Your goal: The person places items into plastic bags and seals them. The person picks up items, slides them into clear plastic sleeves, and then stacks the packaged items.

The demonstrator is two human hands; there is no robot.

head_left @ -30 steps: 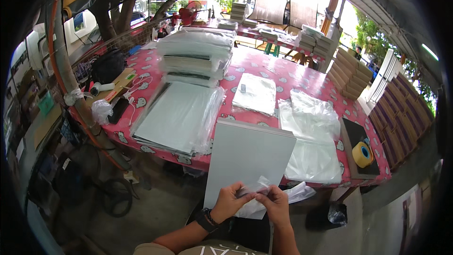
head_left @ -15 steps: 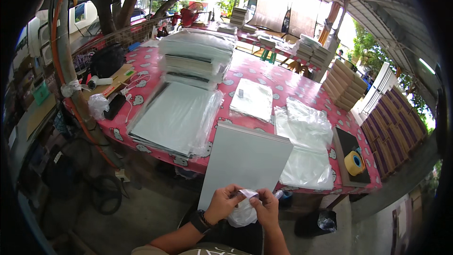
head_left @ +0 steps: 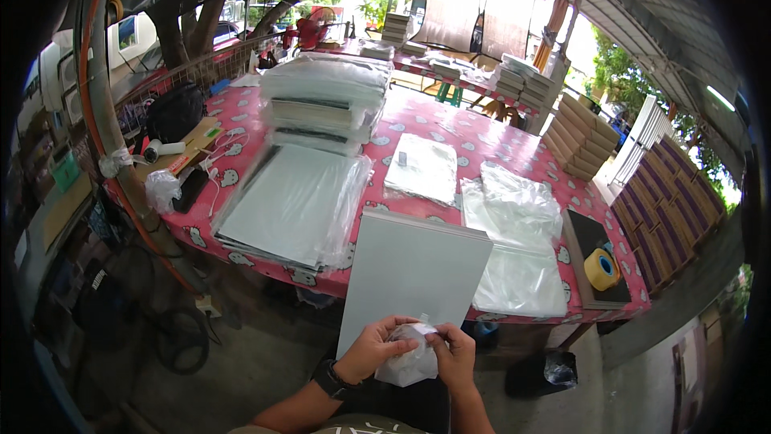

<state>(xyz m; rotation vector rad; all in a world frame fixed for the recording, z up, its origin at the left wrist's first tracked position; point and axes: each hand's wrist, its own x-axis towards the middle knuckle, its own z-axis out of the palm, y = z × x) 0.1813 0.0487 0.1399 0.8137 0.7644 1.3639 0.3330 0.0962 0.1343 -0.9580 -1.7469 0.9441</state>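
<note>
Low in front of me, my left hand (head_left: 369,354) grips a crumpled clear plastic bag (head_left: 408,368), its thumb lying across the plastic. On the other side, my right hand (head_left: 454,356) pinches the bag's upper edge between thumb and fingers. A small whitish piece shows at that edge; I cannot make out what it is. Just beyond my hands, a thick stack of grey boards (head_left: 414,269) leans upright against the front of the table. Its lower part is hidden behind my hands.
The pink patterned tablecloth (head_left: 418,117) carries plastic-wrapped grey sheets (head_left: 285,205), a smaller wrapped pack (head_left: 422,169), clear plastic bags (head_left: 518,273) and a yellow tape roll (head_left: 601,270) on a dark board (head_left: 584,245). A black bin (head_left: 540,376) stands below at right.
My left hand has closed further around the bag, and the raised edge between my thumbs has folded down. The view has shifted slightly.
</note>
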